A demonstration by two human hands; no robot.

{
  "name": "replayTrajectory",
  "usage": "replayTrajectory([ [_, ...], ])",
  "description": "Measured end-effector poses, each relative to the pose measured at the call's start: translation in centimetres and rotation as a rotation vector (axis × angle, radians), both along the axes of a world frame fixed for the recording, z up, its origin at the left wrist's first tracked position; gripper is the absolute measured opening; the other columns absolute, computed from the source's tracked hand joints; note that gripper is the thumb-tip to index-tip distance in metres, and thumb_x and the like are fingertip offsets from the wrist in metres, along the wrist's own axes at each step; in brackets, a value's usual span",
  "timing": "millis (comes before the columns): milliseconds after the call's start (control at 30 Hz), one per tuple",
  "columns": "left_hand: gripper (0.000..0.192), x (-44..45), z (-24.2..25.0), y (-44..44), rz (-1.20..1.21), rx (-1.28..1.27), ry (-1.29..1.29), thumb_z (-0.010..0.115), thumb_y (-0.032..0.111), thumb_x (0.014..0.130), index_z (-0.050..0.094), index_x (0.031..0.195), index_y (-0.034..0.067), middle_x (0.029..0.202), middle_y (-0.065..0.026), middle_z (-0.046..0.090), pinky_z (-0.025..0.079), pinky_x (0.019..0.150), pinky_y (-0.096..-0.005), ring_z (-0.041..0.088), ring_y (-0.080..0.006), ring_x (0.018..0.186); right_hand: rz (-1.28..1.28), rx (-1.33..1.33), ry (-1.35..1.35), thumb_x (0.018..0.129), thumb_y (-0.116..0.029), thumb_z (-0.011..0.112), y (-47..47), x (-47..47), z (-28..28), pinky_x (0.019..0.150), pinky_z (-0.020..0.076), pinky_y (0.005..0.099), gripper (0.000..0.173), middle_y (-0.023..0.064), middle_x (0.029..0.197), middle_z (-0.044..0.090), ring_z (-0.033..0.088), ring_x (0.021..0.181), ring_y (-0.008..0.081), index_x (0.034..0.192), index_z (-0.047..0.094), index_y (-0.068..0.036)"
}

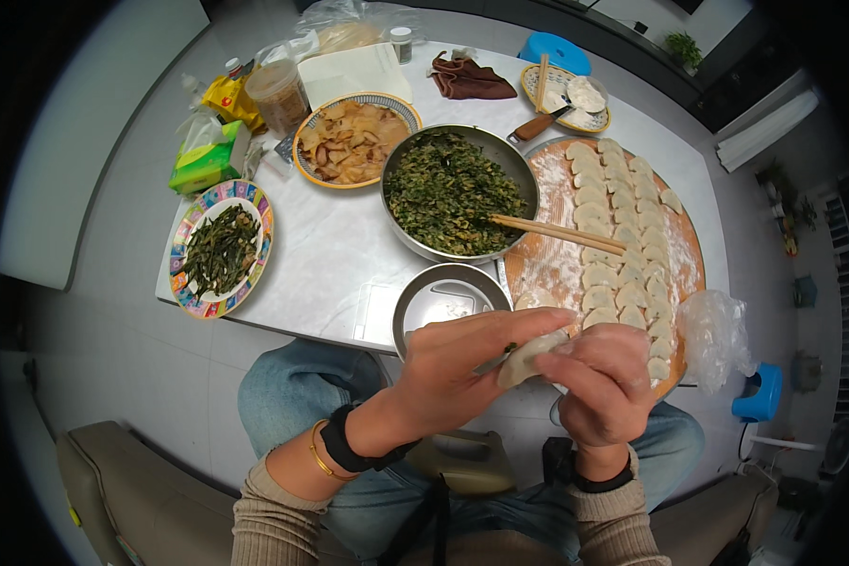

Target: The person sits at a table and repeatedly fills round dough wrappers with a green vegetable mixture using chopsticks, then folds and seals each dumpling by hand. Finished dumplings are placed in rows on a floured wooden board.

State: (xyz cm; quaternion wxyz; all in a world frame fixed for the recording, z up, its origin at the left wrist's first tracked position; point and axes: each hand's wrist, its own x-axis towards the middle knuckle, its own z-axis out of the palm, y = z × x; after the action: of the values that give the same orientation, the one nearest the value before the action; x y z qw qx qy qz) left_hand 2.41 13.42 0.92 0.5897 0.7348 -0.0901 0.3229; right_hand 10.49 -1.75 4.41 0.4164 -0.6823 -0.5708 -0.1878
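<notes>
A folded dumpling (527,361) with a bit of green filling at its edge is pinched between my left hand (460,364) and my right hand (605,378). Part of a flat metal tool (490,364) shows below my left fingers; what holds it is hidden. Behind my hands a steel bowl (460,194) holds chopped green filling, with wooden chopsticks (562,233) resting over its rim. Rows of dumplings (630,233) lie on a floured round wooden board (548,247) at the right. A shallow metal bowl (403,311) sits partly behind my left hand, and a dough wrapper (535,298) lies at the board's near edge.
Around the bowls stand a plate of cooked slices (354,138), an oval plate of green vegetables (265,247), a tissue pack (209,159), a plastic tub (279,95), a brown cloth (470,78) and a flour dish (598,126). A plastic bag (714,332) hangs at the right edge.
</notes>
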Motion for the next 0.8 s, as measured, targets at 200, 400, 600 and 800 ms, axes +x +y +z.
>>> replayTrajectory([
  [200, 0.033, 0.1, -0.2, -0.1, 0.015, 0.022, -0.019, 0.073, 0.006, 0.084, 0.065, 0.116, -0.003, 0.107, -0.0153, 0.072, 0.058, 0.081, -0.0309, 0.072, -0.0250, 0.096, -0.019, 0.094, 0.080, 0.062, -0.005, 0.081, 0.2, 0.5, -0.5, 0.072, 0.0493, 0.0336, 0.033, 0.0024, 0.094, 0.061, 0.060, 0.085, 0.0228, 0.095, 0.075, -0.008],
  [400, 0.035, 0.2, -0.4, -0.2, 0.010, 0.010, -0.019, 0.072, 0.004, 0.083, 0.066, 0.117, -0.002, 0.109, -0.0154, 0.071, 0.058, 0.081, -0.0312, 0.071, -0.0257, 0.097, 0.029, 0.010, 0.019, 0.058, -0.003, 0.077, -0.3, 0.7, -0.1, 0.073, 0.0496, 0.0329, 0.033, 0.0020, 0.093, 0.060, 0.059, 0.084, 0.0220, 0.090, 0.076, -0.009],
  [600, 0.036, 0.2, -0.3, -0.3, 0.017, 0.012, -0.006, 0.073, 0.003, 0.083, 0.065, 0.118, -0.003, 0.110, -0.0166, 0.071, 0.057, 0.085, -0.0316, 0.071, -0.0259, 0.100, -0.013, 0.042, -0.018, 0.060, -0.004, 0.078, 0.1, 0.6, -0.5, 0.073, 0.0498, 0.0330, 0.036, 0.0030, 0.093, 0.060, 0.059, 0.084, 0.0220, 0.096, 0.075, -0.007],
  [800, 0.039, 0.1, -0.3, -0.2, 0.001, -0.009, -0.007, 0.074, 0.001, 0.081, 0.064, 0.119, -0.003, 0.112, -0.0173, 0.070, 0.057, 0.086, -0.0316, 0.070, -0.0253, 0.101, -0.024, 0.152, 0.148, 0.065, -0.005, 0.082, 0.4, 0.5, -1.1, 0.071, 0.0484, 0.0331, 0.032, 0.0037, 0.093, 0.061, 0.059, 0.083, 0.0220, 0.096, 0.073, -0.007],
])
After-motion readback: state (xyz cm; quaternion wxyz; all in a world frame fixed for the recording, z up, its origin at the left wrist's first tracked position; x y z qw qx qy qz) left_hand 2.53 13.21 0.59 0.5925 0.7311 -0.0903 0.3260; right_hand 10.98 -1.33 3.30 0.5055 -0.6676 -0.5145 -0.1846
